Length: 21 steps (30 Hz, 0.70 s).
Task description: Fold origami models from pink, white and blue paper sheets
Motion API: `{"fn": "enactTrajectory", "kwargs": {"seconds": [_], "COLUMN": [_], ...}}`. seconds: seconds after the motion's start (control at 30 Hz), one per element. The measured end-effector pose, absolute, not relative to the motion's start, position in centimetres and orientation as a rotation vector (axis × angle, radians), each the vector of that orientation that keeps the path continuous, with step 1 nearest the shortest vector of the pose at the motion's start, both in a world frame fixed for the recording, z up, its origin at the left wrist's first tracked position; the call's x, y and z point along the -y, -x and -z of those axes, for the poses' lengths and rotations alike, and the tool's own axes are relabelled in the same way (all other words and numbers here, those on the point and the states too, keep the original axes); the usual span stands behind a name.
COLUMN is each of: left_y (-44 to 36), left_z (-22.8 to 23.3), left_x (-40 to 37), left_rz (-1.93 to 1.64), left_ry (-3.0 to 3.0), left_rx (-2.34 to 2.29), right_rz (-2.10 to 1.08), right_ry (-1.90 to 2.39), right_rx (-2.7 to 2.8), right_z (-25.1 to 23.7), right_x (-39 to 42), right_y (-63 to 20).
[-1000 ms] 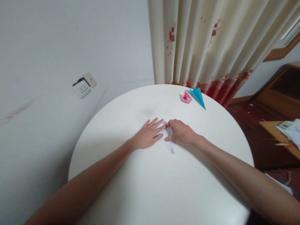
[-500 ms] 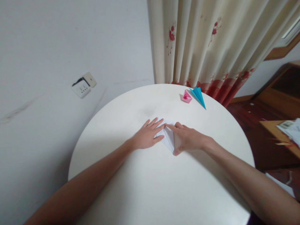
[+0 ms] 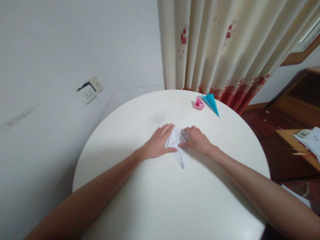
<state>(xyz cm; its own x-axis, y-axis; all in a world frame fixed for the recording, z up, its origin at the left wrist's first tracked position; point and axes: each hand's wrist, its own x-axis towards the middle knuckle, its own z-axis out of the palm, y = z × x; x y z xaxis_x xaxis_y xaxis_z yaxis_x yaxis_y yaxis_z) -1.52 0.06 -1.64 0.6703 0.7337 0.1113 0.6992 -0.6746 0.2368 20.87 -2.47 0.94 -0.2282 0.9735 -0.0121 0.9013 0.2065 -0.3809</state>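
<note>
A folded sheet of white paper (image 3: 180, 156) lies on the round white table (image 3: 172, 200), its narrow point towards me. Along the paper's left side rests my left hand (image 3: 158, 141), fingers stretched out together and thumb apart, lying across the lower part of the sheet. My right hand (image 3: 197, 140) has its fingers curled at the upper right edge of the paper, with the thumb on the sheet near the middle crease. Part of the paper's right side is hidden under that hand.
Near the far edge of the table sit a pink folded-paper piece (image 3: 199, 104) and a blue paper plane (image 3: 212, 104). Behind them hangs a cream and red curtain (image 3: 207, 50). A wall with a socket (image 3: 87, 94) stands to the left; papers (image 3: 310, 140) lie on wooden furniture at the right.
My right hand has moved from the paper's lower right edge up to its upper right, curling its fingers there. My left fingers have drawn together. More of the paper's lower point shows.
</note>
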Motion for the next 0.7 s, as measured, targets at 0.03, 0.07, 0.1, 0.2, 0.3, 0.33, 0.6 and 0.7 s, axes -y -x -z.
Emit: {"fn": "enactTrajectory", "kwargs": {"seconds": [0.03,0.07,0.1,0.2,0.3,0.33,0.6,0.7], "left_y": [1.5,1.5,1.5,1.4,1.3,1.2,1.2,1.3], "left_z": [1.8,1.9,2.0,2.2,1.9,1.8,1.0,0.4], "left_x": [-0.1,-0.2,-0.3,-0.4,-0.4,-0.5,-1.1,-0.9], "left_rz": [-0.317,-0.335,-0.353,-0.417,-0.471,-0.485,-0.880,-0.900], "left_ry": [-2.697,-2.684,-2.669,-2.615,-2.524,-2.488,-1.783,-1.654], "left_rx": [-1.187,-1.200,-1.208,-1.219,-1.275,-1.302,-1.168,-1.158], "right_rz": [-0.492,-0.523,-0.544,-0.560,-0.610,-0.647,-1.036,-1.061], "right_ry": [1.804,1.818,1.834,1.857,1.792,1.755,1.351,1.292], "right_rx": [2.232,2.214,2.197,2.146,2.087,2.057,1.655,1.567], "right_z": [-0.9,-0.8,-0.7,-0.5,-0.6,-0.6,-0.4,-0.3], "right_x": [2.3,2.1,1.9,1.3,1.1,1.1,0.4,0.3], "right_y": [-21.0,-21.1,-21.2,-21.4,-21.3,-21.3,-21.3,-21.1]}}
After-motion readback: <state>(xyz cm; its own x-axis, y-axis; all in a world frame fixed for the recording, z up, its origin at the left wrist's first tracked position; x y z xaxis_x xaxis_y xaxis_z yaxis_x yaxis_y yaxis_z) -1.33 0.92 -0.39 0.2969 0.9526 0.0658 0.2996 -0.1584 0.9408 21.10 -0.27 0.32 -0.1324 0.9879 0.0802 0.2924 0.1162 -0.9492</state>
